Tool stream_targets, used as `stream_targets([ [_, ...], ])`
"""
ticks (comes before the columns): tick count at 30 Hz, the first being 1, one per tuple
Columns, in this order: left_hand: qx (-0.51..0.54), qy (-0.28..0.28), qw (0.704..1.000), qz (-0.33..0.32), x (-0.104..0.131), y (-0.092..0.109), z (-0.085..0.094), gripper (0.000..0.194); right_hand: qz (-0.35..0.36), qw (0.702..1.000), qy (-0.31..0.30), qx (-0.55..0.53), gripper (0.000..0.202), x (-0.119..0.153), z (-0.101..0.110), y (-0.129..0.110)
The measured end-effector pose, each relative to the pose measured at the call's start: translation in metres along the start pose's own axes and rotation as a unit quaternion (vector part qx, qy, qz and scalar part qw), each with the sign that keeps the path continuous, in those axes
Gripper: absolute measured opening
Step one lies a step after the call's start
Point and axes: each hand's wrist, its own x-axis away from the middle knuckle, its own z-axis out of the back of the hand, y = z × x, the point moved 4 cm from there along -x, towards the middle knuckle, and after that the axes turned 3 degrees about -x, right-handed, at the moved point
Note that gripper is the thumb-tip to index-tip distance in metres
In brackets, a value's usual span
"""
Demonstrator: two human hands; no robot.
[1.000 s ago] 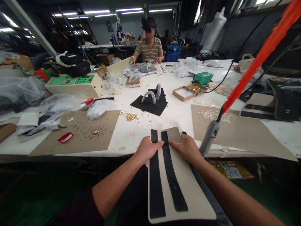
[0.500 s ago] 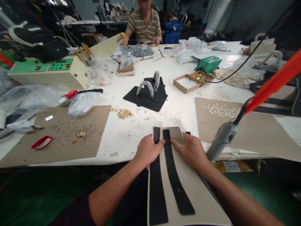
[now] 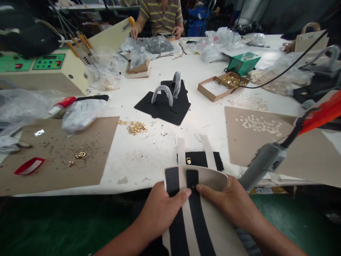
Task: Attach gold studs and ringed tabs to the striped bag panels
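A beige panel (image 3: 220, 227) with two black straps (image 3: 178, 217) running along it is held between my hands at the table's front edge. My left hand (image 3: 162, 206) grips its left side, the thumb lying near the inner strap. My right hand (image 3: 234, 202) grips the right side, thumb tip at that strap's upper end beside a small hole; the panel bows between them. Just beyond lies a black piece (image 3: 198, 160) with two pale strips and a gold-coloured clasp. Farther back, a black panel (image 3: 162, 110) carries two plastic-wrapped handles (image 3: 162, 93).
Gold hardware (image 3: 137, 128) lies in a pile at centre left. Brown boards (image 3: 66, 153) flank the workspace, the right one strewn with small rings (image 3: 258, 124). A grey handheld tool (image 3: 262, 165) hangs at right. Boxes of parts (image 3: 215, 89) stand behind. Across the table sits a person (image 3: 160, 21).
The panel has come lower and closer to me with both hands, uncovering the black piece with the clasp. The camera view has shifted. My thumbs have parted slightly at the inner strap.
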Motion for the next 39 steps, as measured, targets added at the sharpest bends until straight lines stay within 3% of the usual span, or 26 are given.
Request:
stream_targets([
  [4,-0.078,0.06,0.994,-0.048,-0.036,0.016,0.011,0.018,0.076,0.988,0.084,0.102,0.021,-0.03,0.006,-0.01],
  [8,-0.108,0.079,0.989,-0.062,-0.056,0.016,0.013,0.018,0.106,0.977,0.114,0.145,0.013,-0.047,0.006,-0.009],
  [22,-0.124,0.094,0.984,-0.091,-0.067,0.018,0.012,0.012,0.135,0.926,0.149,0.32,0.015,-0.053,0.004,-0.013],
  [30,-0.142,0.098,0.98,-0.102,-0.069,0.018,0.012,0.017,0.103,0.907,0.139,0.384,0.014,-0.057,0.003,-0.011],
  [36,-0.173,0.12,0.972,-0.109,-0.068,0.016,0.012,0.033,0.099,0.904,0.137,0.393,0.014,-0.062,0.003,-0.01],
  [39,-0.257,0.176,0.945,-0.098,-0.064,0.016,0.015,0.062,0.1,0.901,0.129,0.402,0.013,-0.063,0.003,-0.01],
])
